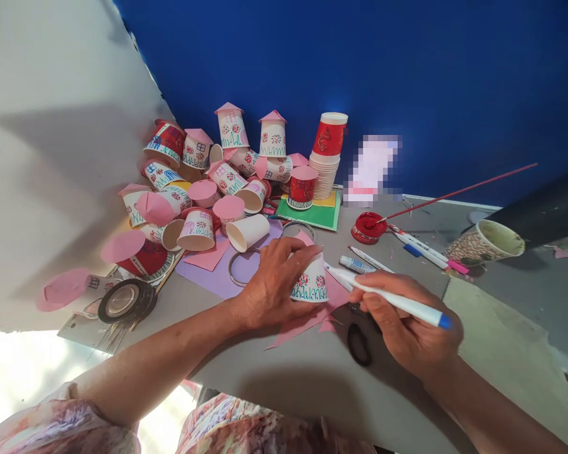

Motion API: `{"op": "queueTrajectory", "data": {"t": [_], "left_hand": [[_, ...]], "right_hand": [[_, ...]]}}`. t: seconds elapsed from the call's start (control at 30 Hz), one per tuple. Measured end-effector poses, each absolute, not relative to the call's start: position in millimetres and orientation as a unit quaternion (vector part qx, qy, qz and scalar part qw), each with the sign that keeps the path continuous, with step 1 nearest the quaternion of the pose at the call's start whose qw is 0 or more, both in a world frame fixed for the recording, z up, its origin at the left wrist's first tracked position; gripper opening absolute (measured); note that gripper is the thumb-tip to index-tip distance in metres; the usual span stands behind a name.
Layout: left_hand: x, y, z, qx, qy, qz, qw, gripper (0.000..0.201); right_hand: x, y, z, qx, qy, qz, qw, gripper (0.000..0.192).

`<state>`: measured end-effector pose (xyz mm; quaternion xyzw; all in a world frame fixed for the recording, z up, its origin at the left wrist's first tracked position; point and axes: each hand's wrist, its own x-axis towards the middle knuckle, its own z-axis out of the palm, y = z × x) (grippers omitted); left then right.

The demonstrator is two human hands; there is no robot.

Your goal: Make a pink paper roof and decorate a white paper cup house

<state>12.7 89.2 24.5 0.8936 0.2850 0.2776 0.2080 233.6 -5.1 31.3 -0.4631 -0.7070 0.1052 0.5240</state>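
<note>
Grey table under everything, backed by a blue wall. Heaped at the far left corner, a pile of finished paper-cup houses with pink cone roofs, too jumbled for an exact count, well over a dozen; two upright at the back, most tipped on their sides. Beside the heap, one stack of plain cups topped by a red cup, kept near as stock by the look of it. Lilac paper sheet beneath the work, likely to spare the table. Left hand clamped over an upturned paper cup near the table's middle, pinning it steady on pink paper scraps. Right hand closed round a blue-capped marker in a writing grip, tip aimed at the cup's side, just beside it. Further right, one patterned cup, one red paint lid with one brush resting in it, about four loose markers. One tape roll at left; scissors partly hidden below the right hand.
</note>
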Motion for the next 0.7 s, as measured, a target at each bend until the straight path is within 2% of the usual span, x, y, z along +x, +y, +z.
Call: {"op": "queueTrajectory", "data": {"t": [0.17,0.3,0.47,0.6,0.7], "left_hand": [[9.3,92.0,25.9,0.824,0.303,0.328,0.349,0.092],[9.5,93.6,23.3,0.734,0.308,0.367,0.481,0.089],[15.3,89.9,25.0,0.58,0.228,0.394,0.675,0.088],[16.7,85.7,33.0,0.537,0.221,0.366,0.727,0.087],[16.8,84.0,33.6,0.534,0.233,0.359,0.729,0.09]], "right_hand": [[238.0,-2.0,29.4,-0.511,-0.682,0.081,0.517,0.024],[238.6,1.5,27.0,-0.544,-0.647,0.124,0.519,0.027],[239.7,8.2,15.0,-0.549,-0.621,0.227,0.511,0.057],[242.4,12.4,9.5,-0.508,-0.607,0.315,0.523,0.082],[242.3,12.6,9.8,-0.494,-0.593,0.355,0.527,0.09]]}}
